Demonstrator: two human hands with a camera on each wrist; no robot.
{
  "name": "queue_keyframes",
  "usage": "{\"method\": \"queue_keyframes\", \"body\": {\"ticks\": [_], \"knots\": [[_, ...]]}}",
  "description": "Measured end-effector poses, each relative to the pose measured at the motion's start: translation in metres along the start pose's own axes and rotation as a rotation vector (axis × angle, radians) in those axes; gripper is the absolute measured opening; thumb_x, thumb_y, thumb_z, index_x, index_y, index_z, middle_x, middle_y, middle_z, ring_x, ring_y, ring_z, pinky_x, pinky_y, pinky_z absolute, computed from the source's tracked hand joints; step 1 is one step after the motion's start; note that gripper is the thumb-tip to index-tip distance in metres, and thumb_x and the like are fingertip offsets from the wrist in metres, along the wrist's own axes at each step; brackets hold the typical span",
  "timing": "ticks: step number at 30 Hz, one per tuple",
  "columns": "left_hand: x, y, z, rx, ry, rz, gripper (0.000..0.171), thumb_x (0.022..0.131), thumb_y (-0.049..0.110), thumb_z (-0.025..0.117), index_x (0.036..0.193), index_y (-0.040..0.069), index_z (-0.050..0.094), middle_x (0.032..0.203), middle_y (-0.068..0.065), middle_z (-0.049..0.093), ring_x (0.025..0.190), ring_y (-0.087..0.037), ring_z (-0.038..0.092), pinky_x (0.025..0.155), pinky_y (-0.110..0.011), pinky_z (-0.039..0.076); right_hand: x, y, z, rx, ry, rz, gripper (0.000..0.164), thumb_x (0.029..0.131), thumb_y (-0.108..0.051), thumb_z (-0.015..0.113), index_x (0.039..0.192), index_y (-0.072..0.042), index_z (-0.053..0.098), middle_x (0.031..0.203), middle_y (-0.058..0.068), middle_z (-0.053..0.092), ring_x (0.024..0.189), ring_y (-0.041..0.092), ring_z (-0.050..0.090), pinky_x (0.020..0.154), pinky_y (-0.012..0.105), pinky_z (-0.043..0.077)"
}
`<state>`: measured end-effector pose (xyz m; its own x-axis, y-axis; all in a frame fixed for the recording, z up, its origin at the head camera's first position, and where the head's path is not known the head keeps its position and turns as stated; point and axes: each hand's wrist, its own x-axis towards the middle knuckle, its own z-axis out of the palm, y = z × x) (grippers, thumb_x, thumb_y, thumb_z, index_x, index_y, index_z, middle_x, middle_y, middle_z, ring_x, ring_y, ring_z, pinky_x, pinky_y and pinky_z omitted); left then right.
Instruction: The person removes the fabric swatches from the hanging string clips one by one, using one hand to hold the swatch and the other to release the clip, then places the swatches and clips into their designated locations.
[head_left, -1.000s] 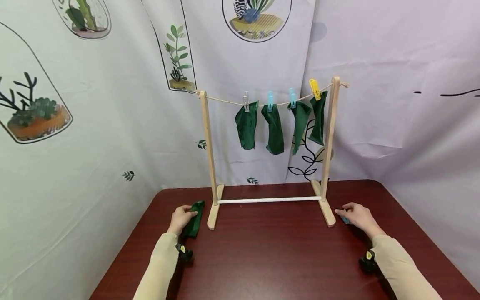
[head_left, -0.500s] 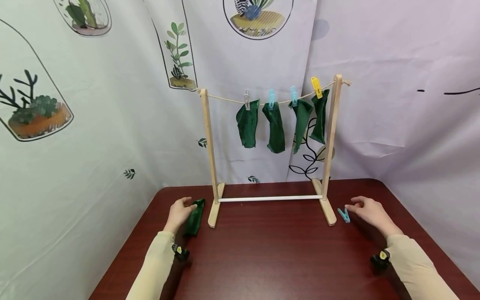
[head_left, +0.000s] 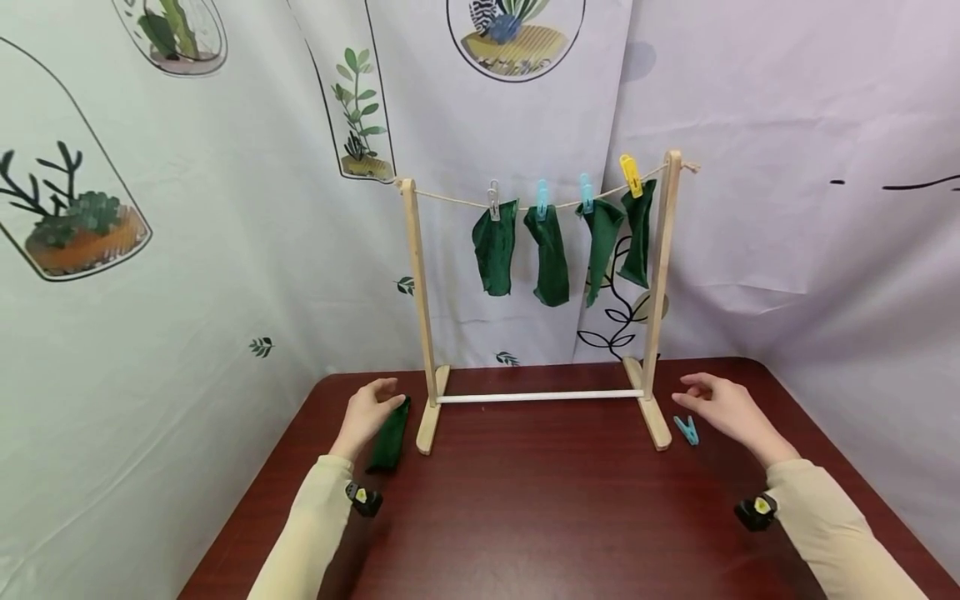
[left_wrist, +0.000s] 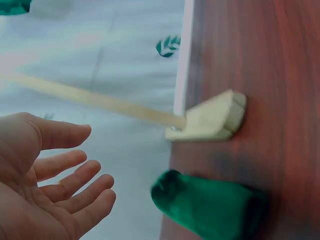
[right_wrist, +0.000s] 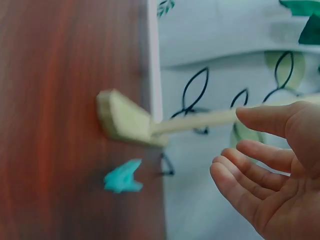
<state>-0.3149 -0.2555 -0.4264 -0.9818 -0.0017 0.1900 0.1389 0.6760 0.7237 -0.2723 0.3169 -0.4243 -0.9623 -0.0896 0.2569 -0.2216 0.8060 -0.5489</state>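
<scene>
A dark green cloth piece (head_left: 390, 442), sock-like in shape, lies on the table left of the wooden rack. My left hand (head_left: 367, 417) is raised beside its far end, fingers relaxed and holding nothing; the left wrist view has a gap between fingers and green cloth (left_wrist: 210, 205). Right of the rack lies a light blue clothespin (head_left: 686, 430) on the tabletop. Just above and beyond it hovers my right hand (head_left: 723, 408), its fingers loosely bent with nothing in them. In the right wrist view the clothespin (right_wrist: 123, 177) appears blurred, apart from the fingers.
The wooden rack (head_left: 420, 292) stands at the back with a rope (head_left: 450, 199) between its posts. Several green cloths (head_left: 494, 254) hang from it by clothespins, one of them yellow (head_left: 630, 175). A white bar (head_left: 540, 397) joins the feet. A printed curtain (head_left: 225, 208) backs the table.
My right hand has let go of the blue clothespin, which now lies on the table. My left hand has released the green cloth. Both hands have risen.
</scene>
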Motion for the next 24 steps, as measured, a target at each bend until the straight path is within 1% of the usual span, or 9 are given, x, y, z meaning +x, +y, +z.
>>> {"method": "queue_keyframes", "body": {"ticks": [4, 8, 11, 14, 17, 20, 24], "knots": [[0.003, 0.015, 0.001, -0.014, 0.005, 0.043, 0.046, 0.099, 0.019, 0.066, 0.139, -0.001, 0.056, 0.132, -0.024, 0.060, 0.120, -0.041, 0.058, 0.093, -0.054, 0.050, 0.011, -0.025, -0.001, 0.022, -0.001, -0.039, 0.049, 0.096, -0.031, 0.070, 0.127, 0.007, 0.063, 0.097, 0.009, 0.070, 0.091, 0.029, 0.067, 0.075, 0.042, 0.050], [0.003, 0.033, 0.005, -0.033, 0.003, 0.076, 0.045, 0.098, 0.020, 0.068, 0.138, 0.001, 0.058, 0.129, -0.020, 0.063, 0.118, -0.037, 0.060, 0.092, -0.052, 0.050, 0.021, -0.050, -0.006, 0.042, -0.012, -0.073, 0.050, 0.098, -0.034, 0.068, 0.130, 0.004, 0.062, 0.101, 0.010, 0.070, 0.095, 0.030, 0.066, 0.077, 0.041, 0.051], [0.005, 0.046, 0.008, -0.063, 0.007, 0.106, 0.043, 0.098, 0.019, 0.069, 0.136, 0.003, 0.061, 0.127, -0.018, 0.065, 0.115, -0.035, 0.062, 0.089, -0.051, 0.052, 0.030, -0.069, -0.010, 0.043, -0.002, -0.112, 0.048, 0.098, -0.033, 0.068, 0.130, 0.002, 0.063, 0.103, 0.012, 0.071, 0.095, 0.030, 0.066, 0.077, 0.042, 0.052], [0.008, 0.058, 0.009, -0.083, 0.023, 0.159, 0.040, 0.097, 0.018, 0.069, 0.134, 0.004, 0.063, 0.125, -0.017, 0.067, 0.113, -0.034, 0.064, 0.088, -0.049, 0.054, 0.039, -0.089, -0.015, 0.049, 0.005, -0.154, 0.045, 0.098, -0.029, 0.068, 0.131, 0.002, 0.063, 0.104, 0.013, 0.072, 0.096, 0.032, 0.067, 0.079, 0.046, 0.053], [0.012, 0.071, 0.010, -0.099, 0.037, 0.205, 0.037, 0.097, 0.017, 0.070, 0.131, 0.006, 0.066, 0.124, -0.015, 0.068, 0.111, -0.031, 0.065, 0.090, -0.048, 0.054, 0.046, -0.110, -0.020, 0.072, -0.007, -0.181, 0.046, 0.099, -0.029, 0.067, 0.133, 0.001, 0.061, 0.105, 0.013, 0.071, 0.100, 0.034, 0.067, 0.081, 0.048, 0.053], [0.013, 0.082, 0.010, -0.111, 0.034, 0.247, 0.036, 0.097, 0.017, 0.069, 0.131, 0.006, 0.066, 0.125, -0.015, 0.068, 0.112, -0.030, 0.065, 0.094, -0.046, 0.052, 0.051, -0.128, -0.027, 0.093, -0.013, -0.203, 0.047, 0.099, -0.031, 0.066, 0.134, -0.001, 0.061, 0.107, 0.013, 0.070, 0.103, 0.034, 0.066, 0.082, 0.048, 0.054], [0.015, 0.098, 0.009, -0.143, 0.045, 0.291, 0.036, 0.097, 0.016, 0.069, 0.131, 0.004, 0.066, 0.126, -0.016, 0.067, 0.112, -0.030, 0.065, 0.096, -0.045, 0.052, 0.058, -0.151, -0.037, 0.107, 0.006, -0.244, 0.046, 0.100, -0.032, 0.066, 0.135, -0.002, 0.061, 0.109, 0.013, 0.070, 0.104, 0.032, 0.066, 0.083, 0.047, 0.053]]}}
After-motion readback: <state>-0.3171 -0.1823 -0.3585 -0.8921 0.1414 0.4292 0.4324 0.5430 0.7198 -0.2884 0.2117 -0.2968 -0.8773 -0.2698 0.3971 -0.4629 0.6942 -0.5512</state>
